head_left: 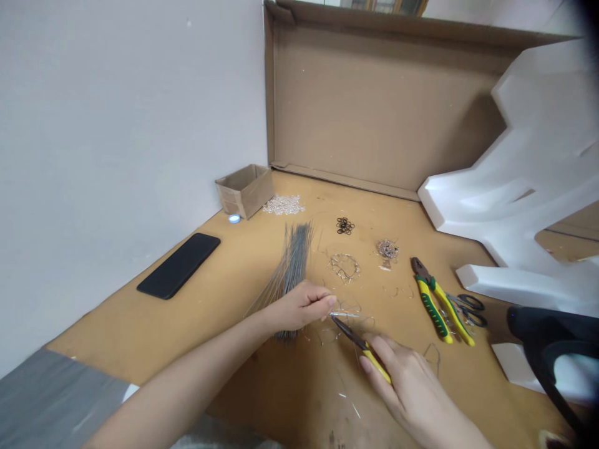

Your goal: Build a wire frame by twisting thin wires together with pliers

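My left hand is closed in a pinch, with thin metal wire at its fingertips; the exact piece between the fingers is hard to make out. My right hand wraps around the yellow handles of narrow-nosed pliers. The dark pliers tips meet the left fingertips. Under and behind my left hand lies a bundle of straight grey wires. Just beyond the fingers rests a ring of bent wire pieces, with loose curved bits around it.
Yellow-green pliers and scissors lie at right, near white foam. Farther back are black rings, a silver wire cluster, clear beads and a small cardboard box. A black phone lies left.
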The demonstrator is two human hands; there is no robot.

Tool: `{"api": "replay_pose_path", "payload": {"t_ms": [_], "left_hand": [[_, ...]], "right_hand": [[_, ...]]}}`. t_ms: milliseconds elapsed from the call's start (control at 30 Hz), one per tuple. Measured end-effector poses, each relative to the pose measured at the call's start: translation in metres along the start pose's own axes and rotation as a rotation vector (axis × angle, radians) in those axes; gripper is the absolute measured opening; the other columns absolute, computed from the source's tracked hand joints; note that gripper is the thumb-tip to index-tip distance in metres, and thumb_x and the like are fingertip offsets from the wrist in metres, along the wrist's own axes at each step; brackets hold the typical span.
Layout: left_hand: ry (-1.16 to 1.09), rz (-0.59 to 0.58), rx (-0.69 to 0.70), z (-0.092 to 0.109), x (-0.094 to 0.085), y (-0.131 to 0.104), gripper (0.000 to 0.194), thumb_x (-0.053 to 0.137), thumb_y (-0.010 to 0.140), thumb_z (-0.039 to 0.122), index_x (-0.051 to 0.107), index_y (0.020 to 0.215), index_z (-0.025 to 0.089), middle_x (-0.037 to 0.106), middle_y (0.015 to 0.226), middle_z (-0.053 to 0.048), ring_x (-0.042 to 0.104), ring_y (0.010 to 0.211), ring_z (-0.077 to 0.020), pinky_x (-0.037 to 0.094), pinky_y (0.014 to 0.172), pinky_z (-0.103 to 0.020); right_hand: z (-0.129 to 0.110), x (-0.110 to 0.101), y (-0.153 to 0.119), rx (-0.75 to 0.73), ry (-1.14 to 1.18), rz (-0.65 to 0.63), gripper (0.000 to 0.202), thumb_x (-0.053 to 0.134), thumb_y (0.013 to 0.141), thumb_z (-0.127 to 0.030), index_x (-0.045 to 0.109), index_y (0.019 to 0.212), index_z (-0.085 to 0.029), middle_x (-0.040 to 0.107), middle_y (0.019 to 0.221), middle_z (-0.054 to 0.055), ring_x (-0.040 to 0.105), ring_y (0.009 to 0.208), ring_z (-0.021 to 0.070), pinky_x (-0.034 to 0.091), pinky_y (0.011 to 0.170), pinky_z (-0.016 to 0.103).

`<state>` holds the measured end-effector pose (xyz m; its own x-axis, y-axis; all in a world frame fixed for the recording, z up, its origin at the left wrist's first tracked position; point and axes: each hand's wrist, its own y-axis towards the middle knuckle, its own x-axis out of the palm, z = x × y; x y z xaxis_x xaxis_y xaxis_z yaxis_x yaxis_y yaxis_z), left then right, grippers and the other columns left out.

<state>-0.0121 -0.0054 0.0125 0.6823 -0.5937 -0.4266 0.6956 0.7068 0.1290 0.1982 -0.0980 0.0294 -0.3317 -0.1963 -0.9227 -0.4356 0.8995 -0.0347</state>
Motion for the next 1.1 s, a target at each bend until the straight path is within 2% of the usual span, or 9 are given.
{"api": "replay_pose_path", "payload": {"t_ms": [267,600,800,1100], "left_hand": [[-0.026,0.004,0.016,0.001,0.001,-0.002,0.038,0.032,0.087,0.03,0.042,0.055,0.013,0.041,0.051,0.004,0.038,0.049,-0.006,0.03,0.05,-0.017],[-0.041,0.005,0.003,0.008,0.001,-0.002,0.037,0.032,0.085,0.03,0.041,0.053,0.014,0.042,0.052,0.004,0.039,0.05,-0.0064,0.03,0.053,-0.018],[-0.13,0.011,-0.035,0.007,0.002,-0.001,0.036,0.032,0.085,0.031,0.04,0.054,0.014,0.041,0.053,0.004,0.038,0.051,-0.007,0.031,0.054,-0.019],[-0.081,0.017,-0.026,0.008,0.003,-0.002,0.036,0.032,0.084,0.031,0.04,0.053,0.014,0.039,0.051,0.004,0.037,0.05,-0.0073,0.029,0.052,-0.02]], "right_hand": [[-0.006,-0.007,-0.005,0.02,0.106,-0.041,0.019,0.032,0.091,-0.028,0.047,0.081,-0.021,0.057,0.074,0.0,0.058,0.069,0.015,0.041,0.06,0.025],[-0.014,-0.016,-0.009,0.072,0.203,-0.04,0.02,0.033,0.091,-0.032,0.049,0.083,-0.022,0.058,0.077,0.0,0.058,0.074,0.0144,0.041,0.066,0.024],[-0.015,-0.018,-0.009,0.091,0.185,-0.079,0.022,0.032,0.091,-0.035,0.047,0.081,-0.022,0.056,0.075,0.0,0.056,0.072,0.0141,0.04,0.066,0.025],[-0.014,-0.015,-0.008,0.12,0.04,-0.088,0.023,0.03,0.09,-0.036,0.041,0.076,-0.022,0.054,0.07,0.001,0.055,0.065,0.0163,0.035,0.059,0.026]]}}
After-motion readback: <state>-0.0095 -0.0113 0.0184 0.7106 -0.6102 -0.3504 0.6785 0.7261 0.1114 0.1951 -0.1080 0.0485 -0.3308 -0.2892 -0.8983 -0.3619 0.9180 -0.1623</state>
